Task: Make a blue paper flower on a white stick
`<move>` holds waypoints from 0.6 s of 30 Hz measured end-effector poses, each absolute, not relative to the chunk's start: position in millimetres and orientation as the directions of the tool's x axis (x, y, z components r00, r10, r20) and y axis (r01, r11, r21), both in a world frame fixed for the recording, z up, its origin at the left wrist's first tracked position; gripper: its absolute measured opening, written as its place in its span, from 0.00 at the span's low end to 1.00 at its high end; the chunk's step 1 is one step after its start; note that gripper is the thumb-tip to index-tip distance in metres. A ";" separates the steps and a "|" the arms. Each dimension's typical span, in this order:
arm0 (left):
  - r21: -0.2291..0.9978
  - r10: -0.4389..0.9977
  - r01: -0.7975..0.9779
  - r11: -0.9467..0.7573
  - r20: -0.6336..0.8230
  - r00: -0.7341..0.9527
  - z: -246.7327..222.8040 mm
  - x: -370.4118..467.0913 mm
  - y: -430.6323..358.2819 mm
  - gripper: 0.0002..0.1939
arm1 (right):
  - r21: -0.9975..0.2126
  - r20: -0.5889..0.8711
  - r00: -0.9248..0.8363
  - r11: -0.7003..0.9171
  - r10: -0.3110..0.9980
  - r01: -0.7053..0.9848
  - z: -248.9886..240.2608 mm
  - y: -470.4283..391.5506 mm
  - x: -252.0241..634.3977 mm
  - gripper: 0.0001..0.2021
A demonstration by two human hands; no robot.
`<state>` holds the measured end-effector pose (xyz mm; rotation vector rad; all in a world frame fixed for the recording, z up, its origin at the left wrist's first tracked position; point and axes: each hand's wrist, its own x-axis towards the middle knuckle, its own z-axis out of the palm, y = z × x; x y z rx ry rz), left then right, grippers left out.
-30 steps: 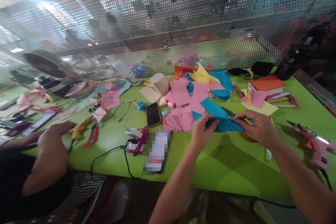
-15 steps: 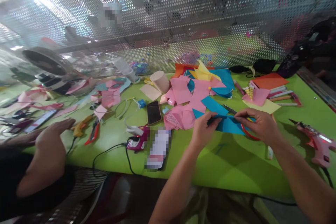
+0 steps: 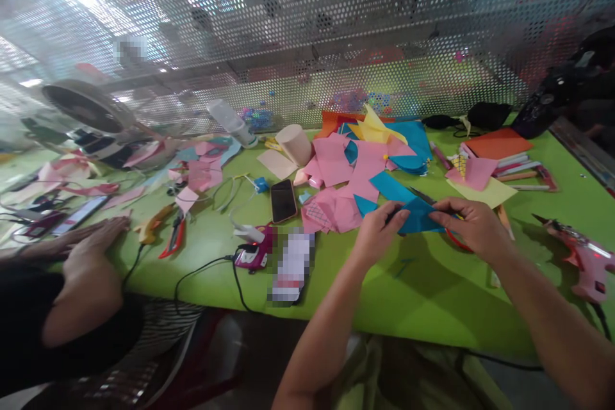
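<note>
A blue sheet of paper [image 3: 417, 216] is stretched between my two hands, a little above the green table [image 3: 365, 301]. My left hand [image 3: 383, 230] pinches its left side between thumb and fingers. On its right side, my right hand [image 3: 467, 223] pinches the edge the same way. Behind the right hand lie scissors [image 3: 460, 241] with red handles, partly hidden, their dark blades pointing toward the upper left. Another blue paper piece [image 3: 391, 187] rests just beyond the held sheet. Pink papers [image 3: 336, 208] spread out to the left of my left hand.
A pink glue gun [image 3: 579, 256] lies at the right. To the left are a dark phone [image 3: 283, 200], a purple power strip [image 3: 254, 250] with cords, and red-handled pliers [image 3: 173, 237]. A co-worker's arm [image 3: 91, 262] rests at far left. A perforated metal screen [image 3: 307, 32] stands behind.
The blue sheet shows narrower between my hands, its lower edge drawn up. Both hands keep their pinch. The co-worker's hand now lies flatter on the table.
</note>
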<state>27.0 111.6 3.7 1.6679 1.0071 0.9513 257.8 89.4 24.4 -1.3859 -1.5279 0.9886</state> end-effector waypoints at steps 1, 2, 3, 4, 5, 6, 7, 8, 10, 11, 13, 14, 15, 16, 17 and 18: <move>0.963 0.920 0.182 -0.196 0.117 0.375 3.2 26.3 112.0 0.20 | -0.938 0.073 -0.042 0.083 0.996 0.337 23.8 89.7 259.1 0.27; 0.966 0.919 0.179 -0.186 0.106 0.379 2.6 26.0 112.3 0.20 | -0.938 0.078 -0.040 0.087 0.996 0.334 23.3 89.8 259.9 0.27; 0.962 0.922 0.190 -0.195 0.114 0.371 2.1 26.1 112.5 0.20 | -0.938 0.084 -0.038 0.092 0.996 0.335 23.1 89.5 260.1 0.27; 0.951 0.924 0.215 -0.220 0.133 0.358 1.7 26.5 112.7 0.19 | -0.937 0.092 -0.036 0.099 0.995 0.336 23.0 89.1 259.8 0.27; 0.936 0.925 0.246 -0.252 0.158 0.347 1.6 27.2 112.7 0.18 | -0.935 0.098 -0.037 0.105 0.995 0.338 23.1 88.4 259.1 0.27; 0.918 0.922 0.278 -0.284 0.182 0.342 1.7 28.1 112.6 0.17 | -0.934 0.102 -0.042 0.110 0.994 0.340 23.4 87.7 258.2 0.27; 0.900 0.918 0.307 -0.308 0.197 0.345 2.1 29.0 112.3 0.16 | -0.934 0.103 -0.048 0.114 0.993 0.340 23.9 87.0 257.3 0.27; 0.886 0.913 0.332 -0.325 0.202 0.355 2.8 30.0 111.8 0.15 | -0.934 0.104 -0.054 0.116 0.993 0.339 24.4 86.4 256.6 0.27; 0.869 0.902 0.359 -0.340 0.194 0.385 4.6 31.2 110.8 0.13 | -0.932 0.103 -0.062 0.118 0.993 0.343 25.3 85.6 255.9 0.26; 0.866 0.898 0.363 -0.343 0.190 0.397 5.7 31.4 110.2 0.12 | -0.930 0.104 -0.060 0.118 0.993 0.347 25.7 85.4 255.9 0.25; 0.863 0.894 0.369 -0.346 0.184 0.409 7.6 30.7 109.2 0.10 | -0.927 0.107 -0.051 0.119 0.993 0.355 26.1 85.4 256.3 0.25; 0.859 0.892 0.375 -0.348 0.181 0.414 8.4 30.0 108.8 0.09 | -0.927 0.111 -0.052 0.123 0.992 0.354 26.1 85.5 256.4 0.25; 0.855 0.889 0.383 -0.350 0.175 0.422 8.9 29.3 108.4 0.08 | -0.927 0.116 -0.059 0.129 0.992 0.351 26.0 85.6 256.4 0.24; 0.851 0.885 0.389 -0.352 0.166 0.436 9.0 28.6 108.2 0.07 | -0.927 0.122 -0.069 0.138 0.990 0.347 25.6 85.7 256.4 0.23; 0.850 0.878 0.390 -0.353 0.157 0.451 8.8 28.1 108.1 0.06 | -0.927 0.131 -0.076 0.149 0.988 0.345 25.2 85.8 256.3 0.22; 0.855 0.874 0.382 -0.350 0.151 0.462 8.2 27.7 108.3 0.06 | -0.926 0.140 -0.076 0.158 0.987 0.343 24.5 85.9 256.3 0.21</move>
